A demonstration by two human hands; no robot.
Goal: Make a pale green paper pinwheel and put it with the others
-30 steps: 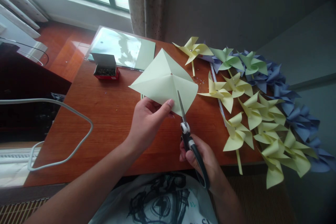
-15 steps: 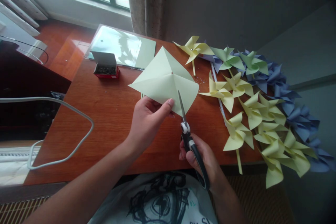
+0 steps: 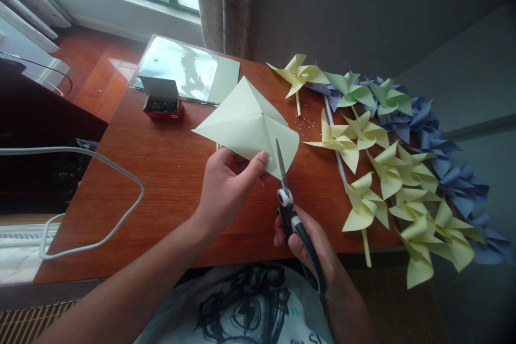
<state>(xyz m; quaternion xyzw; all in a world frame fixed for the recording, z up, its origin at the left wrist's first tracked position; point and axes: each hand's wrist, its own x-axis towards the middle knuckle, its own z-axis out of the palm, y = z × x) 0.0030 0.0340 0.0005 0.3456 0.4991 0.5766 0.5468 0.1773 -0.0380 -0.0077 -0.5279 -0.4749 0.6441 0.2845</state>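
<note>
My left hand (image 3: 228,185) pinches the near edge of a pale green creased paper square (image 3: 245,121), held tilted above the wooden table (image 3: 169,172). My right hand (image 3: 312,244) grips black-handled scissors (image 3: 291,209). Their blades point up and away into the paper's near corner, along a crease toward its middle.
Several yellow, green and blue paper pinwheels (image 3: 387,166) crowd the table's right side and hang past its edge. A small red box of pins (image 3: 162,103) and a shiny plastic sleeve of paper (image 3: 185,70) lie at the back left. A white cable (image 3: 97,209) loops at the left.
The paper and both hands have shifted slightly left and down. The scissor blades sit a bit further along the crease.
</note>
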